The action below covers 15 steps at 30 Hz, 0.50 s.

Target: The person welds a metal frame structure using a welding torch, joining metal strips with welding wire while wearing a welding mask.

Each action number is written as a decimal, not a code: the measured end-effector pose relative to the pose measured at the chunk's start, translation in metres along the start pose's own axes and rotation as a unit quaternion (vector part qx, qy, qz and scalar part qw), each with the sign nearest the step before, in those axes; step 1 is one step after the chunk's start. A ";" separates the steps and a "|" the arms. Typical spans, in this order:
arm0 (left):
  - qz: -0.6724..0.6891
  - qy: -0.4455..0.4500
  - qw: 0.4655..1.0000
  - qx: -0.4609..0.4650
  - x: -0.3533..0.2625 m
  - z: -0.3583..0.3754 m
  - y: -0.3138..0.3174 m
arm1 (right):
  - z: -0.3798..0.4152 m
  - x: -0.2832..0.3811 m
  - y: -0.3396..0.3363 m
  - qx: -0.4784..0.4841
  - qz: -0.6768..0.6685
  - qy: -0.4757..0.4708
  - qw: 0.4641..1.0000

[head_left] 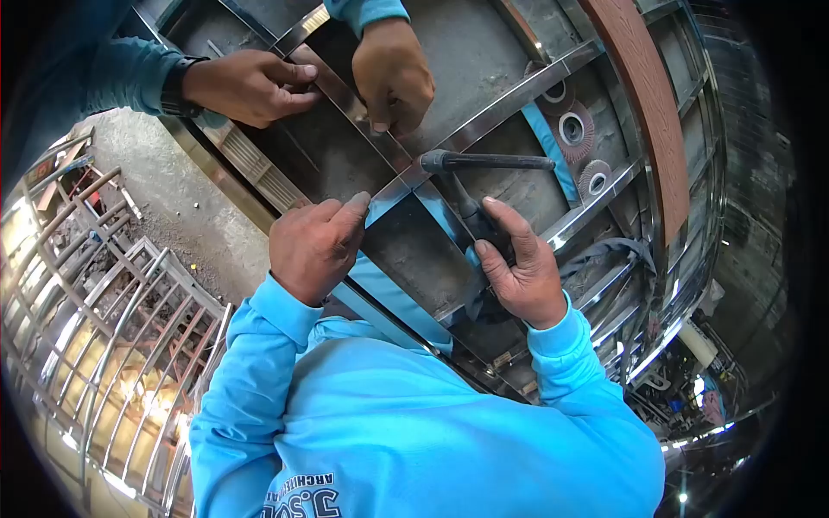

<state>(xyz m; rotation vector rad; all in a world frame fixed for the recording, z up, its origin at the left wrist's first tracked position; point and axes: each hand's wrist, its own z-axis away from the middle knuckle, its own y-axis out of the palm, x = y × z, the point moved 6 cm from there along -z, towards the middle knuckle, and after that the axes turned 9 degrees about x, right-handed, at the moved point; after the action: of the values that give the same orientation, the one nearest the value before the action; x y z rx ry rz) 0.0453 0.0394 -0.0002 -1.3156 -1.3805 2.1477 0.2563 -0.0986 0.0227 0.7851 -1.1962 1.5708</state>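
A frame of shiny metal bars [484, 116] crosses in front of me. My left hand [318, 246] is closed at one bar beside a joint, its fingertips on the metal; whether it pinches anything is hidden. In my right hand [522, 269] is a dark welding torch or similar tool [462, 194], thumb and fingers around its lower part. The tool's head lies over the joint, and a dark rod [505, 161] extends from it to the right. Across the frame, a co-worker's two hands [246, 86] rest at another bar.
Several round abrasive discs [573, 129] lie inside the frame at the right. Beyond them curves a reddish-brown wood-grained strip [648, 95]. A dark cloth or hose [617, 249] hangs over the bars. Metal grilles [129, 302] stand at the lower left.
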 end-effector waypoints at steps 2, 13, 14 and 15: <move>0.004 -0.001 1.000 -0.002 0.001 0.000 0.000 | -0.001 0.002 0.000 0.001 0.016 -0.010 1.000; 0.066 -0.030 0.997 0.024 0.018 0.012 0.016 | 0.015 0.006 -0.001 -0.091 0.032 0.034 0.995; 0.121 -0.039 0.991 0.043 0.018 0.014 0.014 | 0.019 0.012 -0.002 -0.085 0.000 0.055 0.995; 0.157 -0.078 0.982 0.069 0.017 0.018 0.016 | 0.026 0.017 -0.003 -0.079 -0.028 0.079 0.993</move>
<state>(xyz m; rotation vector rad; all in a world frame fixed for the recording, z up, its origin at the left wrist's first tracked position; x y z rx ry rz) 0.0247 0.0315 -0.0201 -1.4162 -1.1096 2.5519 0.2518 -0.1185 0.0464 0.5762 -1.1576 1.4441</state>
